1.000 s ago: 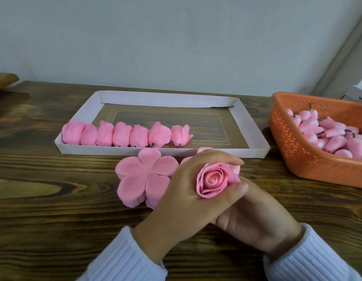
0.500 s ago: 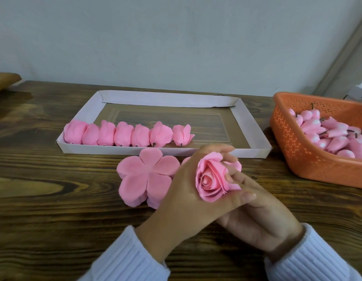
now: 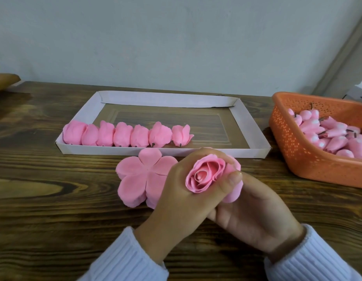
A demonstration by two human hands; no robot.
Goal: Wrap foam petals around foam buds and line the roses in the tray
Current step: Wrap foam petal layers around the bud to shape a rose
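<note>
Before me, the counter (image 3: 54, 199): dark brown wood with heavy grain running left to right and a paler oval figure in the grain near its left front. Directly behind the counter's far edge, the wall (image 3: 176, 37): plain, pale grey. At the counter's far-left corner, a brown rounded object (image 3: 3, 83), cut by the frame edge; I cannot identify it. Above the counter's far-right corner, a grey slanted strip (image 3: 342, 57) climbs the wall. Beyond that corner, pale items (image 3: 358, 94), too cropped to name.
</note>
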